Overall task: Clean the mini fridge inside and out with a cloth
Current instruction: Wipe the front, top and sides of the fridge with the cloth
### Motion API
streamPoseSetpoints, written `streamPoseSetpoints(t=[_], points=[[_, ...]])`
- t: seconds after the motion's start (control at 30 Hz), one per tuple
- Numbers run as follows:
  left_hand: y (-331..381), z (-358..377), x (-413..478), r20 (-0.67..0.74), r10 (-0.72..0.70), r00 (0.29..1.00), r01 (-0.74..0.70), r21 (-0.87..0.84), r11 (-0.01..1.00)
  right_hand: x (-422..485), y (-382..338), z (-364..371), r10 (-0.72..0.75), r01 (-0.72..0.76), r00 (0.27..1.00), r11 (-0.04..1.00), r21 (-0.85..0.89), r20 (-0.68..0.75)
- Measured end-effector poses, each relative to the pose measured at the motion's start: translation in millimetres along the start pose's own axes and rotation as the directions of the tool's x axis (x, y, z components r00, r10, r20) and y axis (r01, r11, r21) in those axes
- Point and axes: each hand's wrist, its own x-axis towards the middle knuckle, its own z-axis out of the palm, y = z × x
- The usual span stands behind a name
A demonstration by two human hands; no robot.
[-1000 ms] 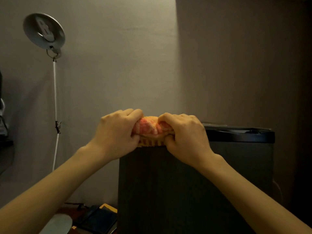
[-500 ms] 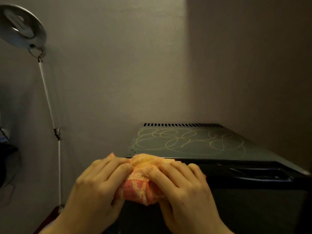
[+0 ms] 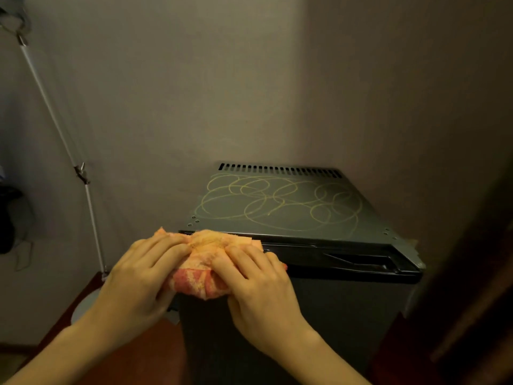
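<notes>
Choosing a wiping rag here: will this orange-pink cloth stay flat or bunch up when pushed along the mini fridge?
Probably floppy: the cloth is crumpled into folds between the left hand and right hand and sags over the front edge of the mini fridge. Pushed, it would likely bunch further.

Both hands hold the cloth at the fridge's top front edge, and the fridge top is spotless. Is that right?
Not spotless: the head view shows yellow looping scribbles across the fridge top. The left hand and right hand do hold the cloth at its top front edge.
</notes>
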Motion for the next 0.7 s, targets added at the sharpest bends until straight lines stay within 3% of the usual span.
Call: streamPoseSetpoints(t=[0.37,0.7], points=[[69,11,58,0.134,0.049,0.990,-0.039,-0.076,0.996,-26,62,-47,0.103,-0.103,0.995,0.995,0.012,-0.006],[160,43,132,0.230,0.085,0.970,-0.076,-0.047,0.996,-59,154,-122,0.250,-0.231,0.917,0.968,-0.095,0.312]])
